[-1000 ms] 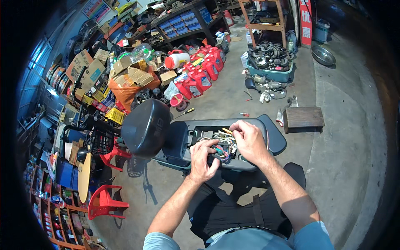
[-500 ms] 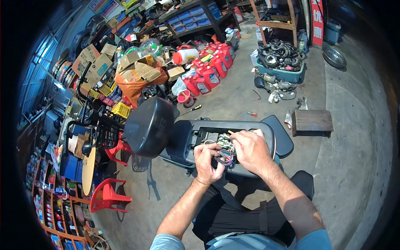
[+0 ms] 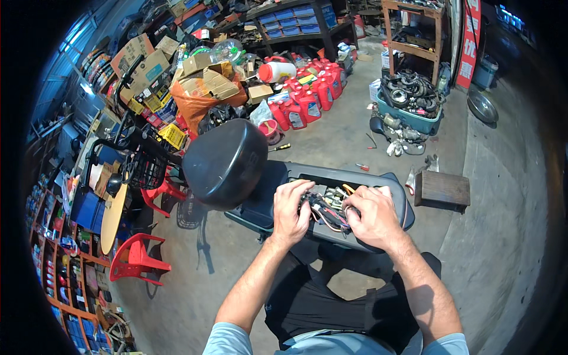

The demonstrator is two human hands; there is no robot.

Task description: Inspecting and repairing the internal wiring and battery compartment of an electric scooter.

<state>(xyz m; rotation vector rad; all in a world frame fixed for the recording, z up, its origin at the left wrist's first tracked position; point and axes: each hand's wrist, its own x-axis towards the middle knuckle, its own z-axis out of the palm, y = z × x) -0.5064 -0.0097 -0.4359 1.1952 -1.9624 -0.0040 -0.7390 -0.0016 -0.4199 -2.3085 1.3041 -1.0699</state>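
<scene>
An electric scooter has its compartment uncovered, with a bundle of wires and pale connectors in it. My left hand is at the compartment's left end, thumb apart from the bent fingers, beside a dark cable; no wire shows between them. At the right end my right hand has its fingers curled and closed on wires, their tips partly hidden. An orange-yellow cable sticks up by its knuckles. A large black rounded piece, a top box or raised seat, stands to the left of the compartment.
Red bottles crowd the floor beyond the scooter. A teal tub of metal parts stands at the far right, a wooden stool nearer. Screwdrivers lie on the floor. Red chairs and loaded shelves are on the left.
My left hand has let go of the wires and shifted to the compartment's left end, thumb and fingers spreading. My right hand has moved slightly down and right. The whole view has shifted.
</scene>
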